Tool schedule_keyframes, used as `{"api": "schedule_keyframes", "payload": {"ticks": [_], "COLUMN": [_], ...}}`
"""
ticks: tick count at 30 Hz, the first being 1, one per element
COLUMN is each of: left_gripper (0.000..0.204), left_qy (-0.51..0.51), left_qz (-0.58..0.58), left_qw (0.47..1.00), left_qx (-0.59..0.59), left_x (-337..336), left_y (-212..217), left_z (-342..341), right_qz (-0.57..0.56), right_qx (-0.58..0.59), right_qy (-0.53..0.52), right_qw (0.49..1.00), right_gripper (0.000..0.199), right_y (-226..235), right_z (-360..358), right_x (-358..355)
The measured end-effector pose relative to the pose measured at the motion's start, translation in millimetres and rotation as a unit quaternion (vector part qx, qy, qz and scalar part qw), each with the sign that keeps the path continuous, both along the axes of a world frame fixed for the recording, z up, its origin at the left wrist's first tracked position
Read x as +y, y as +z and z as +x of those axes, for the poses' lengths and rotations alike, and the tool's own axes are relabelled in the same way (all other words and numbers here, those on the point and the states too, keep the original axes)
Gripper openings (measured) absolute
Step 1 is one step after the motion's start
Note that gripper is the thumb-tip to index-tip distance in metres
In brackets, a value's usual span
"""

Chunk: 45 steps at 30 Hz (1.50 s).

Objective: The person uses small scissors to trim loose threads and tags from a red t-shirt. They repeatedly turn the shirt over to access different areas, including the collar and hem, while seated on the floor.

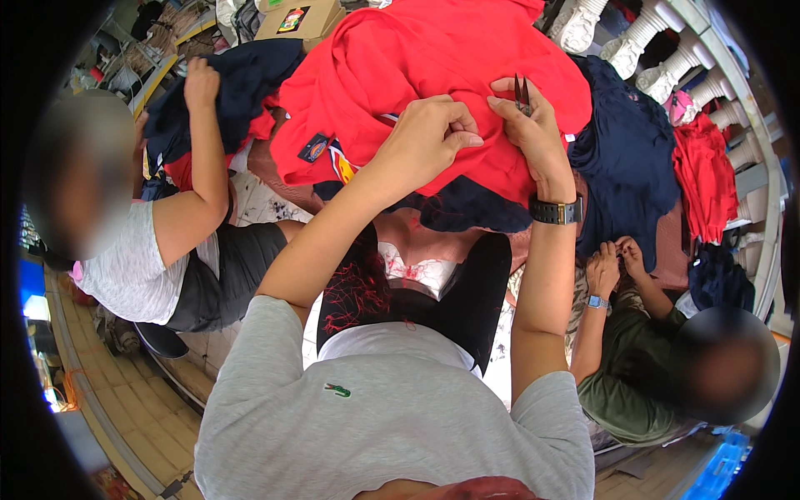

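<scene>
The left hand (429, 137) pinches a fold of the red garment (433, 75), fingers closed; the right hand (533, 125) grips small snips (522, 93) beside it. Navy garments (625, 158) lie around (two other people's hands work at either side).

We see a work table (279, 171), mostly buried: a red garment (417, 58), navy garments (625, 150) and, at the far edge, perhaps a cardboard box (300, 18).

A single head-worn fisheye view looks steeply down, close over the person's own grey-shirted chest (392, 417), facing forward onto the heaped red cotton garment (433, 58).
</scene>
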<state>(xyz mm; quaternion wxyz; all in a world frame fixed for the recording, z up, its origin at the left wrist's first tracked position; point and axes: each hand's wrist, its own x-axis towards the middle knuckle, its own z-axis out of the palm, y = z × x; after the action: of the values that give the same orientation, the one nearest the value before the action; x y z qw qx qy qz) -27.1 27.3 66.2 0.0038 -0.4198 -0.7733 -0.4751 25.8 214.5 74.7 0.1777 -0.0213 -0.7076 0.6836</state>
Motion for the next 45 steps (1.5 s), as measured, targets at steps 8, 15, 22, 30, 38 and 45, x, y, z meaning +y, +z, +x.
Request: {"api": "schedule_keyframes", "payload": {"ticks": [8, 15, 22, 30, 38, 45], "left_gripper": [0.020, 0.011, 0.006, 0.021, 0.037, 0.037], "left_qy": [0.086, 0.059, -0.166, -0.107, 0.096, 0.014], "left_qz": [-0.008, 0.130, 0.113, 0.050, 0.128, 0.212], "left_qw": [0.991, 0.990, 0.978, 0.989, 0.981, 0.973], "left_qx": [0.098, -0.004, -0.064, 0.084, 0.106, -0.089], "left_x": [16.3, 13.4, -32.9, -17.7, 33.0, 11.2], "left_y": [-8.3, -30.4, -7.5, -9.8, -32.8, -26.7], "left_z": [16.7, 16.0, 71.7, 71.9, 25.5, 23.3], "right_qz": [0.004, -0.001, -0.011, -0.028, 0.043, 0.184], "right_qx": [0.003, -0.002, 0.000, -0.013, 0.048, 0.114], "right_qy": [0.074, 0.066, 0.067, 0.072, -0.007, -0.029], "right_qw": [0.997, 0.998, 0.998, 0.997, 0.998, 0.976], "right_gripper": [0.020, 0.020, 0.020, 0.022, 0.024, 0.026], "right_y": [-6.9, -9.8, -8.6, -6.2, -1.8, 4.6], "right_z": [4.5, 3.5, 5.1, 6.2, 17.4, 48.1], "right_x": [8.7, 8.0, 7.7, 8.7, 1.9, -22.5]}}
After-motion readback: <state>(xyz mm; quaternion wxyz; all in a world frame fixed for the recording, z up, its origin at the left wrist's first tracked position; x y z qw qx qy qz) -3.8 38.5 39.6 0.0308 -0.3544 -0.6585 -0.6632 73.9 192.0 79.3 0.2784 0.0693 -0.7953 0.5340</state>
